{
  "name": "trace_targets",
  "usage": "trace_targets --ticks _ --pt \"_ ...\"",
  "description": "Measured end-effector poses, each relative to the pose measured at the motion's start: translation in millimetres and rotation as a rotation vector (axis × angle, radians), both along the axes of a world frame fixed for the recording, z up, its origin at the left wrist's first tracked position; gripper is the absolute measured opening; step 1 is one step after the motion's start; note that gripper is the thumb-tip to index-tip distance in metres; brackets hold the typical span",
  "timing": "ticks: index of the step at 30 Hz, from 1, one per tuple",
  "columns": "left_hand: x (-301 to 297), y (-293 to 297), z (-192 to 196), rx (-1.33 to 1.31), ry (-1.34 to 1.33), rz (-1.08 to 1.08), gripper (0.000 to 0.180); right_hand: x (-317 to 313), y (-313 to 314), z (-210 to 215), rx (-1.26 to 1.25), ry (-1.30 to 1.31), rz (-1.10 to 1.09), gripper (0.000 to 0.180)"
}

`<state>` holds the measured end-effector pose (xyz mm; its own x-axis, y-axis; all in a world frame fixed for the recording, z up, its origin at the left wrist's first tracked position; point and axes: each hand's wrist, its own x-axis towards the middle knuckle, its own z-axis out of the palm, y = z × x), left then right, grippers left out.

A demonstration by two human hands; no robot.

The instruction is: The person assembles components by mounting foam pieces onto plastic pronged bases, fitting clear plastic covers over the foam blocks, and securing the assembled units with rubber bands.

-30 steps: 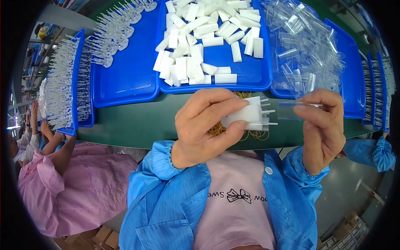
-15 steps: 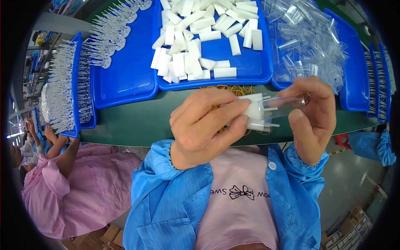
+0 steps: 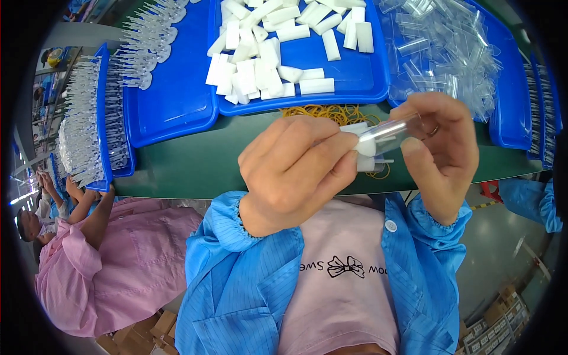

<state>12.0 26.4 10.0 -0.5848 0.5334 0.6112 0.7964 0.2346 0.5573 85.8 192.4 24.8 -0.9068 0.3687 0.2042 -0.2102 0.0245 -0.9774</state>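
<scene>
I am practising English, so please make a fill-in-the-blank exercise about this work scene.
1. The right hand holds a clear plastic ____.
2. The left hand grips small ____ plastic pieces.
3. The trays on the table are ____ in colour.
4. Behind the hands lies a heap of yellow rubber ____.

Missing words: tube; white; blue; bands

A small white plastic piece with thin prongs (image 3: 365, 155) is pinched in the left hand's (image 3: 299, 171) fingertips, its rounded end entering the open mouth of a clear plastic tube (image 3: 395, 128) held nearly level by the right hand (image 3: 442, 155).
</scene>
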Motion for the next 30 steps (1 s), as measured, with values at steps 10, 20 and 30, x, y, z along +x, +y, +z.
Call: trace_targets --ticks 10,20,30 --pt "-3.2 2.6 -9.7 -0.051 0.063 -0.006 0.027 12.6 13.9 -19.3 0.217 0.004 0.105 0.038" --pt "-1.7 -15.0 -18.3 0.391 -0.986 -0.252 0.047 19.5 20.5 -32.0 -0.276 0.042 0.018 0.030" --pt "0.6 -12.8 -17.7 0.385 -0.821 -0.250 0.044 25.3 20.6 -38.5 -0.219 0.060 -0.048 0.026"
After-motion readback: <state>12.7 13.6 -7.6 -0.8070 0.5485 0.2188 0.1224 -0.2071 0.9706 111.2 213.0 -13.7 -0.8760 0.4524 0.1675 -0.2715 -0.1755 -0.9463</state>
